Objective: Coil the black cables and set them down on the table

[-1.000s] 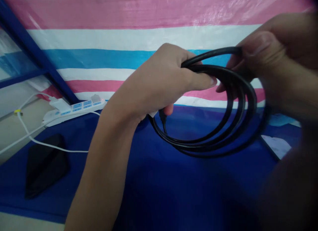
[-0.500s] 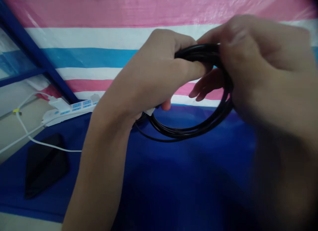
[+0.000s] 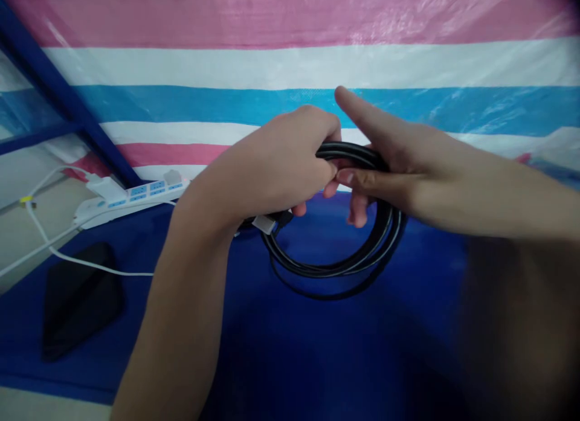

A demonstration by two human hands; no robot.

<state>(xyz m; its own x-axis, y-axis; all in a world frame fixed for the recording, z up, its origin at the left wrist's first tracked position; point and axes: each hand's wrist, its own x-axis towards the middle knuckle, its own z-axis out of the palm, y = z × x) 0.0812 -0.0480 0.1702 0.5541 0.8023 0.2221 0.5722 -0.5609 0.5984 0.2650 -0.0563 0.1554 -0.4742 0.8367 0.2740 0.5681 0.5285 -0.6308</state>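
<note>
Left hand [image 3: 281,161]: closed in a fist round the top of the black cable coil [image 3: 344,270], bunching all the strands together.
Right hand [image 3: 394,167]: mostly open, forefinger stretched straight out; thumb and lower fingers lie against the strands just beside the left fist, not wrapped round them.
Coil's place: it hangs from the fist, held up off the blue cloth [image 3: 317,354], with the loop sagging below both hands.
Plug end [image 3: 265,223]: pokes out under the left fist, loose.
Handling, by my guess: light, rubbery, springy. The loops look keen to spread, so the best grip is across all the strands at the top, where the fist is.
Black flat object [image 3: 77,300]: on the cloth, well off to the left.
Power strip [image 3: 131,197]: further back, white lead [image 3: 90,265] trailing from it.
Striped sheet [image 3: 290,64]: hangs behind everything.
</note>
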